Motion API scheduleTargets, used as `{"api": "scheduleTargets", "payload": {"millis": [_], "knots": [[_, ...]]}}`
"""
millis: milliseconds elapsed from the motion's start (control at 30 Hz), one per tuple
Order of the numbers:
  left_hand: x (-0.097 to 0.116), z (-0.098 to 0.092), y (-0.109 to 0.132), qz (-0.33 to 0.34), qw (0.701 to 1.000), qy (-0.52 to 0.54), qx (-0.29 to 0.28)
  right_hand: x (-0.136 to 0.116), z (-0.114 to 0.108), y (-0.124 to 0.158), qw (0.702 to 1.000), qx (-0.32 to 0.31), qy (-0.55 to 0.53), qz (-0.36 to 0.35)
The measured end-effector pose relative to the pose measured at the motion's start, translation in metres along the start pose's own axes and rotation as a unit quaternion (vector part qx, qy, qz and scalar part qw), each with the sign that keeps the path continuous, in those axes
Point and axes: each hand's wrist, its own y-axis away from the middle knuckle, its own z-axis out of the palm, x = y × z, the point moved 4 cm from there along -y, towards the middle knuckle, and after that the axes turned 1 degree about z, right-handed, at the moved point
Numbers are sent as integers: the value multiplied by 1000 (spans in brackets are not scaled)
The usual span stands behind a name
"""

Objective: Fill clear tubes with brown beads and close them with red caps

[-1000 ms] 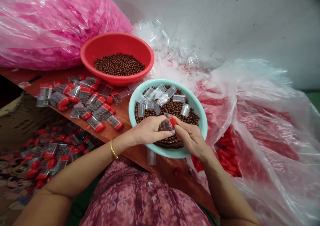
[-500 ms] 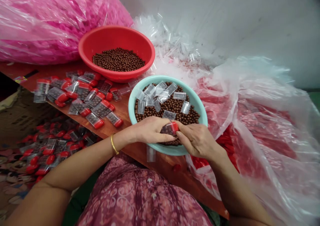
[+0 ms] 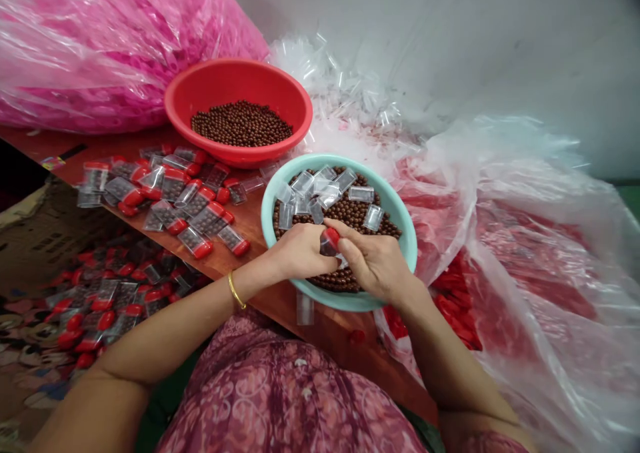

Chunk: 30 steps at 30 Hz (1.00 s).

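Over the near part of a pale green basin, my left hand is closed around a small clear container with a red cap. Thumb and fingers of my right hand pinch that container at its red end. Much of its body is hidden by my fingers. Below my hands lie brown beads, with several clear empty containers on top of them. Left of the basin, several red-capped containers filled with dark beads are spread on the reddish-brown table.
Behind stands a red basin with more brown beads, beside a bag of pink pieces. A plastic bag with red pieces lies at right. More filled containers are in a cardboard box at lower left.
Both hands have shifted slightly up and left over the basin. The red-capped container has turned in my hands, and my right fingers now reach further over it. The view has moved a little.
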Motion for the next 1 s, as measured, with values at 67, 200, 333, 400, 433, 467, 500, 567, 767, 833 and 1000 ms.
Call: {"api": "scheduleTargets", "payload": {"millis": [67, 200, 333, 400, 433, 467, 500, 567, 767, 833, 1000], "knots": [[2, 0, 0, -15, 999, -27, -8, 11, -1, -5, 994, 67, -62, 65], [10, 3, 2, -1, 992, -103, -66, 19, 15, -16, 941, 128, -271, 158], [9, 8, 4, 24, 983, -158, -88, 9, 40, -29, 912, 3, -375, 167], [6, 10, 5, 33, 981, -172, -80, 3, 44, -31, 924, -52, -352, 138], [4, 11, 5, 35, 980, -179, -77, 1, 43, -32, 935, -64, -329, 116], [3, 12, 5, 36, 979, -185, -74, -1, 42, -32, 946, -65, -303, 93], [2, 12, 5, 36, 978, -191, -72, -2, 40, -33, 957, -60, -276, 71], [3, 13, 5, 33, 978, -197, -63, -4, 38, -34, 966, -42, -249, 56], [8, -4, 11, 12, 995, -70, 77, 7, 27, -38, 900, 0, -406, 160], [-2, -26, 24, -17, 984, -15, 177, 19, 17, -31, 914, -5, -366, 177], [-47, -100, 71, -229, 916, -173, 281, 43, 12, 0, 975, -163, 16, 148]]}}
